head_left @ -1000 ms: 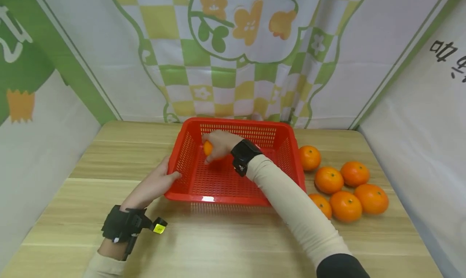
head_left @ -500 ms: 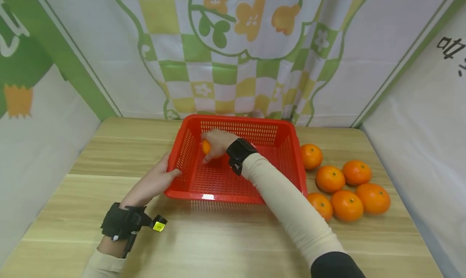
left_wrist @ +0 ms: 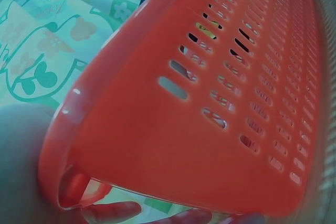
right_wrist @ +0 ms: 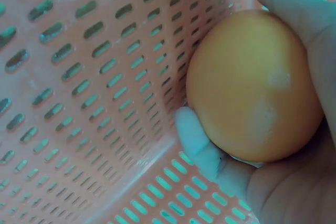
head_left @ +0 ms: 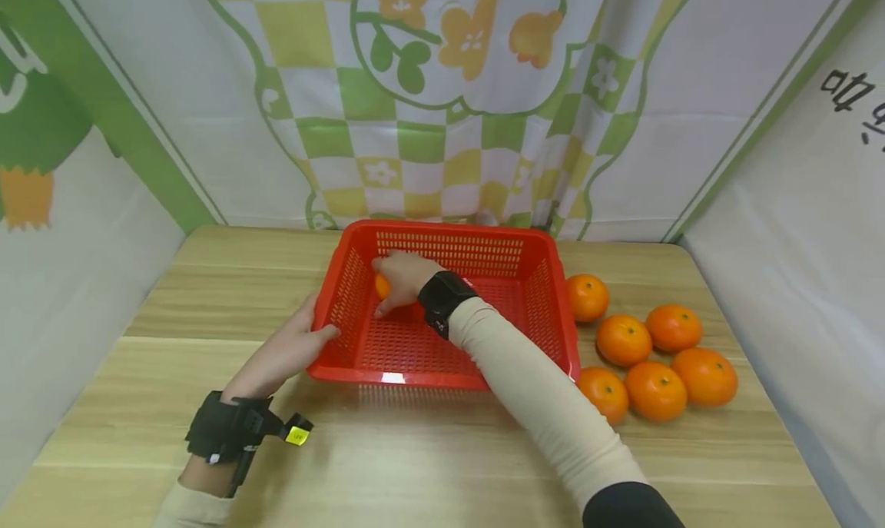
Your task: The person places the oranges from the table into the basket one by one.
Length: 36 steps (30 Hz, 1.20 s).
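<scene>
A red plastic basket (head_left: 442,380) with slotted walls stands on the wooden table. My left hand (head_left: 290,349) grips its left rim, thumb on the inner side and fingers outside; the left wrist view shows the basket wall (left_wrist: 147,135) up close. Inside the basket, my right hand (head_left: 408,280) holds an orange (head_left: 382,286) near the left wall, and the hand covers most of it in the head view. In the right wrist view, thumb and fingers wrap around the orange (right_wrist: 247,87), low over the slotted floor. Whether the fruit touches the floor cannot be told.
Several loose oranges (head_left: 657,390) sit on the table to the right of the basket, the nearest (head_left: 587,297) close to its right wall. A patterned curtain (head_left: 442,140) hangs behind the table (head_left: 415,466), and white panels stand on both sides.
My right hand has moved a little left inside the basket with the orange, closer to the left wall. The left hand keeps its grip on the rim.
</scene>
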{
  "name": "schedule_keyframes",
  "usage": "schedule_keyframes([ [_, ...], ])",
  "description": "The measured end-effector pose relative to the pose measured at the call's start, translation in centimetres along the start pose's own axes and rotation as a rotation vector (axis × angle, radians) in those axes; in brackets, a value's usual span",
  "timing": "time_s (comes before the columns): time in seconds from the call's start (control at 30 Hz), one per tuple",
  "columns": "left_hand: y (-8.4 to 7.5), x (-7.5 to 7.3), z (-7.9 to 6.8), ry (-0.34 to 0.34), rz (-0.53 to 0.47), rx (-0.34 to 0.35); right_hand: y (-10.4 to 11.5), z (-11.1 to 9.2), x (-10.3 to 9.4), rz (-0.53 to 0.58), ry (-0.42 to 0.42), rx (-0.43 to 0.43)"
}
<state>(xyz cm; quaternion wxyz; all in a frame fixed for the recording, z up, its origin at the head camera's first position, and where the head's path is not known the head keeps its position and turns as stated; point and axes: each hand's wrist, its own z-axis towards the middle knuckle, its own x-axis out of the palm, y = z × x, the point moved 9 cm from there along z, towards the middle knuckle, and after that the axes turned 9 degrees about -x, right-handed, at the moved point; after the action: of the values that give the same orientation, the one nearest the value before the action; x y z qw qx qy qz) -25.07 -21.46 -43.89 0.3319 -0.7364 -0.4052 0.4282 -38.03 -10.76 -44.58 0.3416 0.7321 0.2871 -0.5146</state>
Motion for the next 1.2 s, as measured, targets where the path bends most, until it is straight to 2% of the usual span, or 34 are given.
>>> schedule_keyframes([
  [0.27,0.4,-0.3,-0.3,-0.006,-0.004,0.013,1.1,0.3,0.6,-0.084,0.021,0.026],
  [0.53,0.5,0.1,0.1,-0.011,0.004,0.000,0.8,0.1,0.7,-0.083,0.013,0.020],
  [0.97,-0.2,-0.2,0.0,-0.004,0.005,0.026,1.1,-0.9,-1.1,0.006,0.009,-0.010],
  [1.2,-0.1,-0.1,0.1,0.000,-0.006,0.026,0.8,-1.0,-1.2,0.024,-0.003,-0.015],
])
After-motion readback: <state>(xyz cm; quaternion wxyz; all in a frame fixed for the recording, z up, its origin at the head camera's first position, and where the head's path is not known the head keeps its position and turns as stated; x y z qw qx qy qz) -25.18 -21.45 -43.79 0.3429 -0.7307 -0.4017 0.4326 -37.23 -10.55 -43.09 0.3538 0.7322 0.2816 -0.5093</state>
